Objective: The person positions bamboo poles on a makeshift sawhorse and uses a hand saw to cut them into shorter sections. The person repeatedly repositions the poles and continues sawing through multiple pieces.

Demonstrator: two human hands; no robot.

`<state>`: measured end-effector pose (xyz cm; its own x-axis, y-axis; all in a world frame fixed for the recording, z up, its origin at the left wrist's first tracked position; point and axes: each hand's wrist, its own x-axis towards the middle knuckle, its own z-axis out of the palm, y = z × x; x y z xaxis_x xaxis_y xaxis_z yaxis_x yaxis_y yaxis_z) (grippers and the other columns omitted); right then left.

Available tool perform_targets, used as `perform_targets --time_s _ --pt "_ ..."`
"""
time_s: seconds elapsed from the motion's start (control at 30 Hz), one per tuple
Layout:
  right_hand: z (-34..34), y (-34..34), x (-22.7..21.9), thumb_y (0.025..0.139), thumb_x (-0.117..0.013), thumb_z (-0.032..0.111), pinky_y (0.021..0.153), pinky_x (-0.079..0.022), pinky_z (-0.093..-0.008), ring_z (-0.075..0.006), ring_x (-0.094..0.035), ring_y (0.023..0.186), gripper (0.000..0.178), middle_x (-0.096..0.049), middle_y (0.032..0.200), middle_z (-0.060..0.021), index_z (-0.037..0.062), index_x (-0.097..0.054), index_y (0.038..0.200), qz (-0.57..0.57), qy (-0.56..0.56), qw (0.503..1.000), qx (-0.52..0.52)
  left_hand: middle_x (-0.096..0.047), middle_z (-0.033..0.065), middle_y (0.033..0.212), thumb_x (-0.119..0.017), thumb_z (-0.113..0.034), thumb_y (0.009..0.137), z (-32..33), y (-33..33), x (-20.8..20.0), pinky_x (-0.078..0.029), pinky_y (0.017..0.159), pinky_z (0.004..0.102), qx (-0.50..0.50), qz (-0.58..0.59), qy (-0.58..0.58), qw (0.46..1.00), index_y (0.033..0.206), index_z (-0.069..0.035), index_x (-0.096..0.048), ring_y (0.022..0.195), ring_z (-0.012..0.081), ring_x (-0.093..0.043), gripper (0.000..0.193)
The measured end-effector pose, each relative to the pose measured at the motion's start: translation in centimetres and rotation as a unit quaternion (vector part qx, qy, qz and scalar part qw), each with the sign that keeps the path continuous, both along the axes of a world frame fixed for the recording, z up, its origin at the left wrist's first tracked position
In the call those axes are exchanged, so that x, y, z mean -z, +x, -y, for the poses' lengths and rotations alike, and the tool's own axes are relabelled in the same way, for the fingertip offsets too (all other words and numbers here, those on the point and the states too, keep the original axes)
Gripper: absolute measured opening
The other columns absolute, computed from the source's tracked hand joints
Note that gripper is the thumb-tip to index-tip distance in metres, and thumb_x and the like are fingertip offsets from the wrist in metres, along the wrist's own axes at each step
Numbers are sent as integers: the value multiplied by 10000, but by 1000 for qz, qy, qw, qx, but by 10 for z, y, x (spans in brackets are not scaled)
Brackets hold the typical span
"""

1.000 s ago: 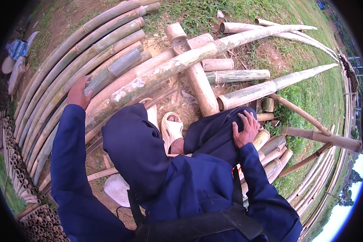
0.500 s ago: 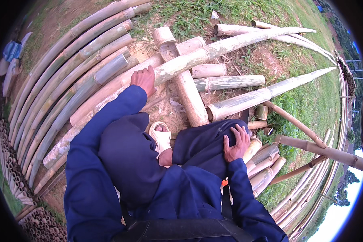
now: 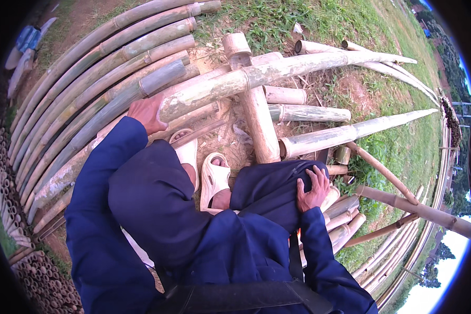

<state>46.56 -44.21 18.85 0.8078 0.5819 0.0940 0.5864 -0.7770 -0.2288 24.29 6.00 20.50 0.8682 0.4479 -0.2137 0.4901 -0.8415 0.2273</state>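
Note:
My left hand [image 3: 147,113] is closed over a long, pale, mottled bamboo pole [image 3: 293,66] at left of centre, fingers on top and thumb on the near side. This pole lies across an upright-looking bamboo post [image 3: 261,125] with a capped, cut-away top, and its thin tip stretches to the far right. Whether it runs on beneath my forearm I cannot tell. My right hand [image 3: 313,188] rests on my bent right knee, fingers spread and holding nothing. Below me, two cream sandals [image 3: 214,178] show on my feet.
Several curved bamboo poles [image 3: 110,52] lie side by side at left. Shorter bamboo pieces [image 3: 311,113] and another long pole [image 3: 361,131] are right of the post. Propped poles [image 3: 413,203] cross at far right. Cut bamboo is stacked [image 3: 44,282] at lower left.
My left hand has moved left, and the pole appears to have slid left across the post with it. My left knee has shifted left, uncovering a second sandal. My right hand stays on the knee.

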Motion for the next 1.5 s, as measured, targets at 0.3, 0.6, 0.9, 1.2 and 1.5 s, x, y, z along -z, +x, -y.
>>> perform_targets --time_s 0.3,0.6,0.9,1.2,1.5 --pt "14 -2 2 852 -762 255 1196 -261 -534 -357 -402 1451 437 -559 1469 -77 158 -674 1269 -5 12 1000 -7 -713 151 1160 -900 -253 571 -112 -235 15 -408 1064 545 -160 -169 49 971 1302 -181 -543 1174 377 -642 817" --pt "6 -1 5 852 -762 284 1197 -262 -542 -376 -426 1433 467 -589 1433 -93 148 -675 1290 3 -17 1000 -14 -503 100 1536 -772 -161 808 -138 -381 30 -344 1191 506 -328 -282 241 869 1578 -186 -353 1400 304 -490 878" --pt "-20 6 -1 855 -756 323 1211 -227 -548 -355 -414 1443 495 -598 1422 -81 166 -661 1315 9 -60 998 -35 -569 200 1402 -790 -356 835 -27 -36 42 -408 1116 463 -68 121 91 986 1452 -26 -470 1290 374 -539 769" --pt "3 9 7 874 -747 318 1212 -250 -517 -356 -435 1443 462 -622 1414 -91 107 -680 1279 -1 -23 999 -29 -627 163 1232 -891 -389 682 -8 152 69 -467 987 402 -46 30 118 991 1340 35 -479 1153 279 -623 885" --pt "-6 19 8 901 -713 436 1152 -369 -506 -362 -522 1354 460 -687 1323 -85 98 -723 1215 49 -93 993 -49 -714 190 1024 -860 -308 699 -16 163 101 -570 797 409 0 25 83 996 1157 25 -560 944 319 -728 641"
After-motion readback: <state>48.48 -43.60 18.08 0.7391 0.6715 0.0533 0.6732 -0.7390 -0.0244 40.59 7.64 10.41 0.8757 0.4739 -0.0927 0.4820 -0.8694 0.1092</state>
